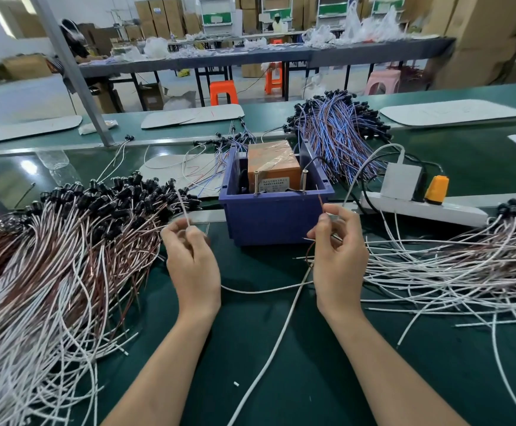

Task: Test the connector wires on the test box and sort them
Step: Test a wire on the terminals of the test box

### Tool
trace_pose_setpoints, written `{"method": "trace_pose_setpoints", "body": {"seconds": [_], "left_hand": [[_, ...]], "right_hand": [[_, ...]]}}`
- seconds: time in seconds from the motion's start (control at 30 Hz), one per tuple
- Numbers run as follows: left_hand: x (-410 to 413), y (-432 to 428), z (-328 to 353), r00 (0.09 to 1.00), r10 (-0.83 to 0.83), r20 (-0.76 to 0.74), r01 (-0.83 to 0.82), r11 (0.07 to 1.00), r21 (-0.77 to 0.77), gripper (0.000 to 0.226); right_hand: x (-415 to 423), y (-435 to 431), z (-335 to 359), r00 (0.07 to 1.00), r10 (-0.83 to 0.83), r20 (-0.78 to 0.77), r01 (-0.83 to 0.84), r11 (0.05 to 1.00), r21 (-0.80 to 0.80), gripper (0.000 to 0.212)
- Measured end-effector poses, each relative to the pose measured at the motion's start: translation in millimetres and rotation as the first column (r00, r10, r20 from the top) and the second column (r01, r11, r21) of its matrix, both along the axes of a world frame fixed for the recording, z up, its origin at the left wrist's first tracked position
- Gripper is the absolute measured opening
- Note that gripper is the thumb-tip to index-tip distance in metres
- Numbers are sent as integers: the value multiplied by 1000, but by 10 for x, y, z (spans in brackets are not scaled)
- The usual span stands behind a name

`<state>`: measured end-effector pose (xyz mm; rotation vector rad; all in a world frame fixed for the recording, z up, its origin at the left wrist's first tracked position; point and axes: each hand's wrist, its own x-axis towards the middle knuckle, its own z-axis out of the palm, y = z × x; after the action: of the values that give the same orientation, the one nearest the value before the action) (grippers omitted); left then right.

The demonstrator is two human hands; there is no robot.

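The dark green bench mat (312,379) shows open room only between the forearms. A big heap of brown and white connector wires (66,256) hems it on the left, and a looser spread of white wires (450,272) on the right. Just beyond the hands stands the blue plastic bin (275,219) holding the orange test box (273,162). The left hand (192,259) pinches a thin white wire end (182,207). The right hand (339,256) pinches a thin brown wire end (321,204).

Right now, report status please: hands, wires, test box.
Left hand pinches white wire end, right hand pinches brown wire end. Both ends short of test box screws. Nothing between.
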<state>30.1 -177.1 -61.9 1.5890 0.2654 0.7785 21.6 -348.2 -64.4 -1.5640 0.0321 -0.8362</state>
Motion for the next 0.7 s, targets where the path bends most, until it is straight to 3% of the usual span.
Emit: {"method": "trace_pose_setpoints", "body": {"seconds": [0.07,0.2,0.27,0.37,0.47,0.57,0.63,0.7], "left_hand": [[13,12,-25,999,39,-35,-38,999,18,31],[-52,-10,-7,992,123,-12,-113,941,320,52],[-129,-84,4,997,-1,76,-39,846,531,46],[-294,-241,-6,951,-273,148,53,611,790,37],[-455,-392,4,863,-506,2,236,406,883,34],[-501,-470,-10,792,-557,-249,427,215,878,33],[-461,-461,-30,765,-543,-346,491,143,860,38],[-419,-434,-68,752,-559,-349,489,118,864,41]], "right_hand": [[-26,-16,-1,1000,10,-24,-10,1000,19,13],[-85,-49,-15,995,47,-83,-46,999,8,20],[-116,-61,-26,990,78,-114,-78,997,3,24],[-165,-75,-27,981,115,-154,-115,993,9,30],[-205,-86,10,980,138,-145,-128,989,76,28],[-239,-112,52,967,202,-156,-164,960,227,29],[-272,-131,69,959,232,-162,-178,941,289,30],[-299,-148,81,954,262,-144,-200,917,346,31]]}}
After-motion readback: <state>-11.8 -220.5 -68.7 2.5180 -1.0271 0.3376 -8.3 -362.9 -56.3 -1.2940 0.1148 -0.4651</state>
